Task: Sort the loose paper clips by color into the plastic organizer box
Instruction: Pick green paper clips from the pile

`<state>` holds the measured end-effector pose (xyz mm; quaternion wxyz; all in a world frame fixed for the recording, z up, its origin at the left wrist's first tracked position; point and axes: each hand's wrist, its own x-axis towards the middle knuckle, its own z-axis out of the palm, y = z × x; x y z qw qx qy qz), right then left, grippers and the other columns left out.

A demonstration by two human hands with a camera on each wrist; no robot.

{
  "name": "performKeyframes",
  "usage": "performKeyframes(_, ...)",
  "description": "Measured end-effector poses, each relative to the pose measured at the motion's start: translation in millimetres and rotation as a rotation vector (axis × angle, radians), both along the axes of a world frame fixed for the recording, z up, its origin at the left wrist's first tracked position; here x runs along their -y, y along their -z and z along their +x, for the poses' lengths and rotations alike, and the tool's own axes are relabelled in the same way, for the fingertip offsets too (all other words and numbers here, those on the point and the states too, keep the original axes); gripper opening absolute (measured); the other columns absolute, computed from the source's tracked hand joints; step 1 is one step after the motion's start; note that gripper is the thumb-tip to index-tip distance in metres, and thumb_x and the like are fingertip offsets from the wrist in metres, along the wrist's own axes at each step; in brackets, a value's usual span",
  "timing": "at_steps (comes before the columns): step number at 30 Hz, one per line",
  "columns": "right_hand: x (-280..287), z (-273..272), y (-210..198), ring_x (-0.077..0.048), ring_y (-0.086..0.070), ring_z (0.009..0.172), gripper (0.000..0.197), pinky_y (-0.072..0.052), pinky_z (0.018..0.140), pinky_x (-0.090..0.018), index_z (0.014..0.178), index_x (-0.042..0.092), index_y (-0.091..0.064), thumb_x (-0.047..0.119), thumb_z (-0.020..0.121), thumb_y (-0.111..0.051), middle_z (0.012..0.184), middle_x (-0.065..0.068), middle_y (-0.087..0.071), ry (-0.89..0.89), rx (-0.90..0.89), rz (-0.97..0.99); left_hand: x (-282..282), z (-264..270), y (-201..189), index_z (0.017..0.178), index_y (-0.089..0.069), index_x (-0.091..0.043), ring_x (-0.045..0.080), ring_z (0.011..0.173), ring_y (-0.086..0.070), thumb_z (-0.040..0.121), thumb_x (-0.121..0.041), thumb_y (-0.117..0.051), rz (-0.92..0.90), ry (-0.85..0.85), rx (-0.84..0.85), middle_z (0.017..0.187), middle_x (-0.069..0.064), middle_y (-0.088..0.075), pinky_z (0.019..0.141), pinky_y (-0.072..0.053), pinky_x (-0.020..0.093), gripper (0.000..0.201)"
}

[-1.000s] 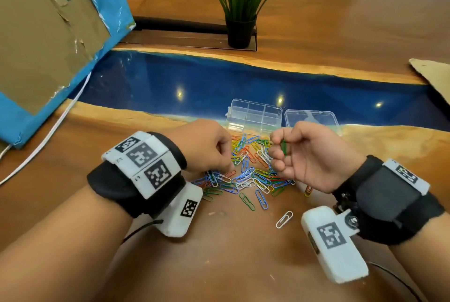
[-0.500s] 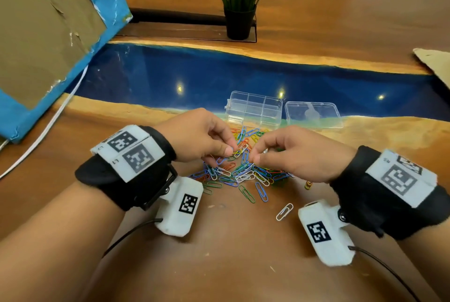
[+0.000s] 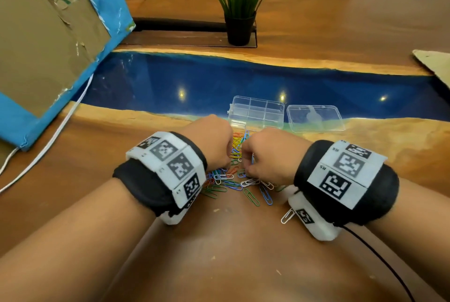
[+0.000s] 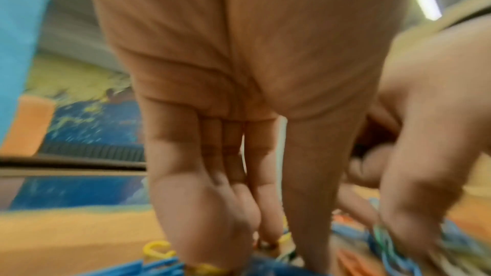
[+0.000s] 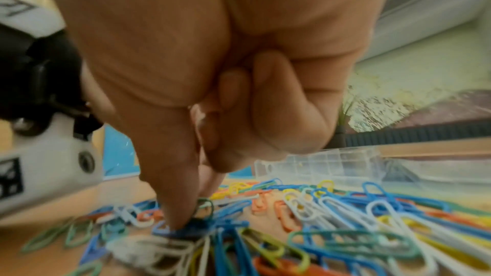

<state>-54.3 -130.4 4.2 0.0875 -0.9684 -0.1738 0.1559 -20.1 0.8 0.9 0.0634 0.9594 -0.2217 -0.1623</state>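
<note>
**Both hands digging into the paper clip pile**

The right hand [image 5: 239, 91] is reaching down with thumb and forefinger closing together on a green paper clip [image 5: 204, 205] at the near-left part of the pile, while its other fingers [image 5: 268, 96] are curling into the palm. The left hand [image 4: 239, 133] is pointing its fingers down, held together and nearly straight, with the tips touching yellow clips; whether it is actually pinching one is too blurred to tell.

The pile of paper clips [image 3: 233, 177] is lying directly under and between both sets of fingertips, spreading toward the wrists. There are too many clips to count; they are blue, green, yellow, orange-red and white, thin coated wire loops overlapping in all directions. One white clip [image 3: 287, 216] is lying apart, beside the right wrist camera.

Just beyond the fingers, one clear plastic organizer box [image 3: 257, 113] is sitting open on the worktop [image 3: 231, 253], divided into compartments, with its one clear lid [image 3: 315, 119] lying flat just to its right. No clips are showing inside the compartments.

Farther out, one potted plant [image 3: 239, 9] is standing upright, and a blue-edged cardboard panel [image 3: 43, 33] is leaning at the left.
</note>
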Motion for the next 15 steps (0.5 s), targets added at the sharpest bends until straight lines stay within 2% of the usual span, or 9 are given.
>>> performKeyframes(2,5,1,-6,-0.019,-0.055,0.082,0.014,-0.036,0.067,-0.022,0.088,0.019,-0.067,0.022,0.085,-0.054,0.086,0.0,-0.064,0.019,-0.004,0.017,5,0,1,0.087,-0.071,-0.015,0.023,0.087,-0.064,0.08,-0.023,-0.068,0.056,0.021,0.017,0.092,0.006,-0.07,0.067,-0.046,0.028,0.011)
performKeyframes(5,16,2,-11,-0.009,-0.048,0.063,0.007,-0.037,0.06,-0.021,0.077,0.021,-0.06,0.021,0.083,-0.058,0.064,0.009,-0.052,0.11,-0.111,0.188,7,1,1,0.083,-0.069,-0.012,0.026,0.086,-0.066,0.079,-0.018,-0.062,0.089,0.038,0.0,0.087,0.008,-0.069,0.067,-0.051,0.031,0.011)
performKeyframes(7,22,-1,-11,-0.009,-0.047,0.056,0.012,-0.041,0.056,-0.022,0.071,0.017,-0.054,0.015,0.083,-0.057,0.064,0.005,-0.053,0.234,-0.288,0.447,9,1,-1,0.085,-0.07,-0.01,0.024,0.084,-0.066,0.077,-0.022,-0.063,0.098,0.043,-0.027,0.086,0.007,-0.07,0.064,-0.049,0.029,0.016)
performKeyframes(9,28,-6,-9,-0.011,-0.048,0.047,0.015,-0.041,0.045,-0.021,0.07,0.012,-0.05,0.003,0.081,-0.056,0.059,-0.002,-0.054,0.347,-0.519,0.767,10,0,-2,0.087,-0.071,-0.009,0.023,0.085,-0.066,0.075,-0.027,-0.067,0.103,0.045,-0.057,0.087,0.007,-0.071,0.064,-0.048,0.029,0.022)
performKeyframes(12,36,-15,-3,-0.01,-0.051,0.043,0.021,-0.04,0.039,-0.016,0.088,0.008,-0.057,-0.012,0.083,-0.054,0.056,-0.002,-0.054,0.411,-0.691,1.02,12,1,-1,0.085,-0.071,-0.01,0.023,0.085,-0.066,0.073,-0.029,-0.07,0.101,0.045,-0.086,0.087,0.007,-0.072,0.068,-0.052,0.031,0.023)
performKeyframes(14,38,-19,2,-0.01,-0.053,0.047,0.028,-0.043,0.041,-0.015,0.103,0.009,-0.061,-0.012,0.087,-0.05,0.06,0.0,-0.054,0.431,-0.735,1.085,12,1,0,0.082,-0.068,-0.012,0.022,0.084,-0.066,0.072,-0.03,-0.071,0.103,0.048,-0.105,0.085,0.006,-0.071,0.069,-0.052,0.032,0.021)
performKeyframes(15,39,-21,3,-0.01,-0.053,0.049,0.029,-0.043,0.042,-0.015,0.104,0.009,-0.062,-0.011,0.089,-0.048,0.061,0.0,-0.054,0.441,-0.748,1.096,12,1,0,0.079,-0.067,-0.014,0.022,0.082,-0.065,0.072,-0.03,-0.072,0.1,0.05,-0.108,0.084,0.005,-0.07,0.069,-0.052,0.032,0.019)
